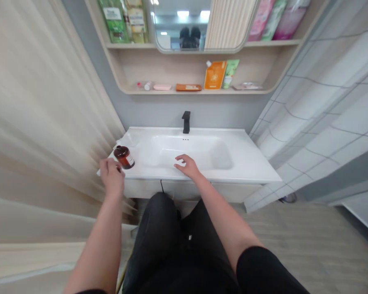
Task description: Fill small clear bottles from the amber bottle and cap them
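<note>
I am standing at a white washbasin [184,151], looking down at my hands. My left hand [112,176] is hovering at the basin's left edge, fingers curled downward, just beside an amber glass bottle [124,157]; I cannot tell whether they are touching it or gripping anything. The bottle, with a dark cap and a white label, is lying tilted on its side on the basin's left counter. My right hand [188,165] is hanging over the front of the bowl, fingers loosely spread and holding nothing. A black faucet [186,121] is standing behind the bowl, and a wooden shelf [150,92] below a mirror [180,24] is holding an orange carton [215,75] and a green tube [230,73].
</note>
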The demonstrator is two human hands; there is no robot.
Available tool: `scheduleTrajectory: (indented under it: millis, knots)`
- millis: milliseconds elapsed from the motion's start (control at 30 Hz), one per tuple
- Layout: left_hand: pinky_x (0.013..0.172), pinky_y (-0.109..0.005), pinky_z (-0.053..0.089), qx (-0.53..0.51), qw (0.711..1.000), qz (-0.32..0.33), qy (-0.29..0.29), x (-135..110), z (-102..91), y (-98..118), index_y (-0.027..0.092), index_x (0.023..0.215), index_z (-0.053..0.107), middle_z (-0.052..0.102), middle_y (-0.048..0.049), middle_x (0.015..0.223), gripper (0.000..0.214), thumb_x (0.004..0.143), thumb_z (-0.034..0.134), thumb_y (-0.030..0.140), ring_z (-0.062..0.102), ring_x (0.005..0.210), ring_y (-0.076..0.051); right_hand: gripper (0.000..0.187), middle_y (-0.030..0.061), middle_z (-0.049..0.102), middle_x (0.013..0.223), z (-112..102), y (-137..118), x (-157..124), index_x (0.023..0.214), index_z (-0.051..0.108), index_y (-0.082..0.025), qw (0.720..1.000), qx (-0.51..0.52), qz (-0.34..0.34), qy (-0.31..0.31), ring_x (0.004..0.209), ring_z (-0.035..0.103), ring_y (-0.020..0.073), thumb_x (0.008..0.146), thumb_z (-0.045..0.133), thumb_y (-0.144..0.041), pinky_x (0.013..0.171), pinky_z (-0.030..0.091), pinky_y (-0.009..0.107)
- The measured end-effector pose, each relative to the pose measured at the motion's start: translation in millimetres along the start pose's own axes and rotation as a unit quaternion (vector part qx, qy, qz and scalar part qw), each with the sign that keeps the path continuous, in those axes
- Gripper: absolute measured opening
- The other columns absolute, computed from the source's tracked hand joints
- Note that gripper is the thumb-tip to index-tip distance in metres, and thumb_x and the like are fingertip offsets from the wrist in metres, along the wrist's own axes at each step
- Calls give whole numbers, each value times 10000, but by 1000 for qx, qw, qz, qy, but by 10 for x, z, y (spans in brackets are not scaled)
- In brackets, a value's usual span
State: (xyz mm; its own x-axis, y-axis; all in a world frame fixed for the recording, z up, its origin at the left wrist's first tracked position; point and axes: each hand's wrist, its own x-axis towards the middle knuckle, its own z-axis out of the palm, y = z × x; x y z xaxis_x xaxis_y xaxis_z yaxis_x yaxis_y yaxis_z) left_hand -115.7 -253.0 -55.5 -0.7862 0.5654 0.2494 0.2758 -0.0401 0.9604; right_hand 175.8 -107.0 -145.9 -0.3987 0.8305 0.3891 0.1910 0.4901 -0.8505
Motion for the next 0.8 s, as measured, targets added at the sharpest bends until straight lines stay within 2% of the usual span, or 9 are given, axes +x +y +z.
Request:
scheduleTrajectory:
  millis: [33,100,167,233,333,433,533,633,800]
  knots:
    - [414,-253,252,-113,992,-49,-21,-115,142,77,261,958,434,504,51,729,229,1032,416,477,339,449,-111,318,92,749,1135,20,-105,-31,1121,762,-252,1000,-12,-24,5,1106,688,283,863,811,-430,923,578,433]
    - [391,-255,171,-250,946,-139,-150,-334,471,230,259,898,438,425,76,647,245,974,493,485,217,388,-87,315,85,732,1104,48,-357,-109,1158,759,-261,997,-30,-73,2,1076,679,283,886,811,-410,946,572,440]
    - [396,-249,190,-316,895,-178,-258,-534,787,353,252,884,473,419,75,621,263,924,573,492,235,388,-79,376,87,712,1170,41,-626,-197,1234,742,-277,991,-61,-116,-13,1125,660,300,889,831,-396,1030,549,467]
    - [410,-240,228,-345,866,-185,-311,-710,1036,425,248,880,508,431,69,598,268,889,627,488,302,404,-87,411,97,692,1217,-18,-856,-282,1274,723,-279,984,-113,-139,-19,1184,628,323,886,834,-355,1093,518,493]
    - [423,-238,256,-362,851,-191,-328,-918,1283,447,243,858,539,456,62,567,297,870,658,515,385,422,-105,479,115,670,1259,-177,-1065,-394,1328,690,-246,970,-193,-147,-8,1214,591,340,866,813,-268,1101,504,515]
    - [439,-234,297,-368,846,-227,-311,-1070,1448,412,226,842,570,522,50,592,349,854,705,548,447,439,-103,543,127,658,1348,-330,-1135,-476,1381,676,-232,955,-249,-160,-10,1255,568,339,854,804,-224,1104,494,510]
    - [447,-221,305,-369,845,-251,-294,-1181,1566,362,217,834,581,537,61,612,331,817,768,491,470,451,-93,472,110,700,1347,-412,-1146,-512,1343,716,-250,942,-286,-169,-41,1294,565,334,880,763,-174,1100,483,499]
    - [449,-217,302,-362,845,-232,-317,-1242,1613,310,224,855,591,519,75,591,280,805,762,440,451,441,-91,395,98,756,1270,-441,-1135,-516,1270,756,-243,935,-305,-166,-64,1261,597,328,884,756,-157,1073,483,496]
    - [445,-232,301,-348,834,-204,-377,-1219,1551,255,246,990,617,550,69,591,308,859,706,511,417,414,-102,397,76,784,1267,-423,-1083,-536,1241,781,-262,947,-265,-178,-47,1279,619,319,855,796,-170,1107,468,501]
